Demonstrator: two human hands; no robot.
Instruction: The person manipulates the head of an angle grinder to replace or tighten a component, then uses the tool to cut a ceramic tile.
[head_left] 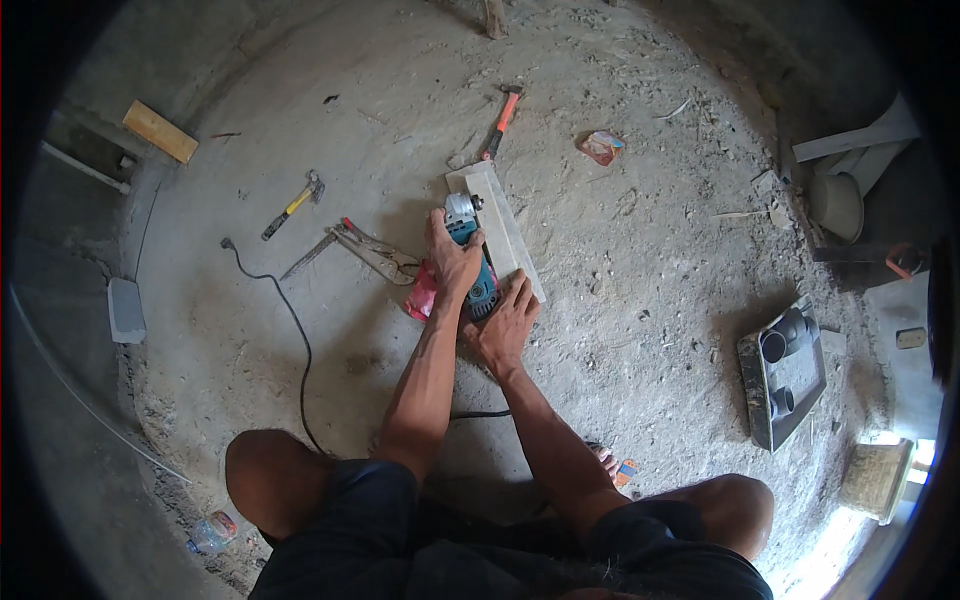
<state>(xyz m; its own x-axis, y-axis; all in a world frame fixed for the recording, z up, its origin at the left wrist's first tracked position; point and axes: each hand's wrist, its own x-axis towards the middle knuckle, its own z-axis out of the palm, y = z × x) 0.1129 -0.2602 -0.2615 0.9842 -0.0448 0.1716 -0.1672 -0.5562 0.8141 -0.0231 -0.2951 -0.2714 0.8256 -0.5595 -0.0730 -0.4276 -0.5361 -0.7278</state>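
In my left hand (455, 260) is a teal angle grinder (477, 286) with a silver head, the fingers wrapped round its body. The grinder lies along the left side of a long pale flat strip (508, 222) on the ground, its head over the strip's far part. My right hand (508, 322) is at the strip's near end, fingertips bent onto it, the thumb side beside the grinder's rear. Pink-red packaging (422, 294) shows under my left wrist. Left of the grinder lie locking pliers (385, 255).
An orange-handled hammer (503, 122) lies beyond the strip, a yellow-handled hammer (293, 206) to the left. A dark power cord (296, 320) curves across the ground. Crumpled packaging (601, 148) lies far right. A dark tray (760, 400) of grey pipe fittings stands at right; a plastic bottle (210, 532) lies near left.
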